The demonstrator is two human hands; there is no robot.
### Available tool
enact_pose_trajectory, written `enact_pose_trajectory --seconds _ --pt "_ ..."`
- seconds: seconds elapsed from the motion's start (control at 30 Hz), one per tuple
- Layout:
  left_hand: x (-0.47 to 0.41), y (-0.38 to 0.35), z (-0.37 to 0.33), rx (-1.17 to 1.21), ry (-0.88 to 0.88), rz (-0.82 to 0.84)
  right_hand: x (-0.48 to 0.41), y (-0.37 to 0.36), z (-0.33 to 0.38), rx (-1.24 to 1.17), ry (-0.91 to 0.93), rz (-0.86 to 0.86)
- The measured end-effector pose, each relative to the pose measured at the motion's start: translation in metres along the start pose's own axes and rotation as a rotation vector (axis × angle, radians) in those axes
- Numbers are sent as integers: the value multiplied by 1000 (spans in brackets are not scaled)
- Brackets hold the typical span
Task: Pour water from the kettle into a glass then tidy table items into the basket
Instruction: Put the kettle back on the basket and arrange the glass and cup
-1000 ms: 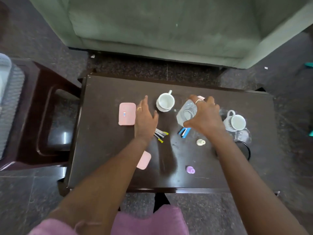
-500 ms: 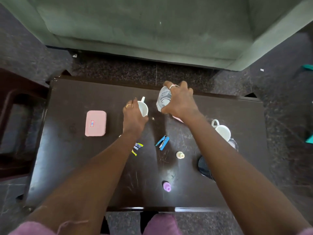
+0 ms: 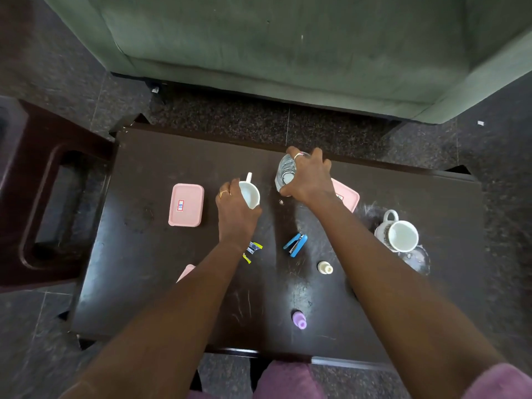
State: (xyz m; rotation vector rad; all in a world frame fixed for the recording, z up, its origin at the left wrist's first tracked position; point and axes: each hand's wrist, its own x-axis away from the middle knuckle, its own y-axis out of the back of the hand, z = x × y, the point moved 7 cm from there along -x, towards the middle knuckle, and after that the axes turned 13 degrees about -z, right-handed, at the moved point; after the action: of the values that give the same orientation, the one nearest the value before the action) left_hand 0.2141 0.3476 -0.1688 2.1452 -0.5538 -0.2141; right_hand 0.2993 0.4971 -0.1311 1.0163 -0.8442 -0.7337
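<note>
Glass (image 3: 285,173) amid cups, stapler (image 3: 295,244)

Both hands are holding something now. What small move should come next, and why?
Probably lift both clear of the table. The left hand grips a tilted white cup; the right hand grips a clear glass. No basket is in view, so the head may need to turn to find it.

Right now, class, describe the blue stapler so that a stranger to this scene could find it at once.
Start at the dark wooden table in front of the green sofa. Between the person's two forearms, near the table's middle, lies the blue stapler. It is the only bright blue item; the neighbouring small bottles are cream and purple.
</note>
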Motion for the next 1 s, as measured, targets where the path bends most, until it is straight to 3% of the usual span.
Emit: enact_pose_trajectory --seconds 1.0 --pt "4 6 6 51 -15 82 4 -12 -1 5 -105 -7"
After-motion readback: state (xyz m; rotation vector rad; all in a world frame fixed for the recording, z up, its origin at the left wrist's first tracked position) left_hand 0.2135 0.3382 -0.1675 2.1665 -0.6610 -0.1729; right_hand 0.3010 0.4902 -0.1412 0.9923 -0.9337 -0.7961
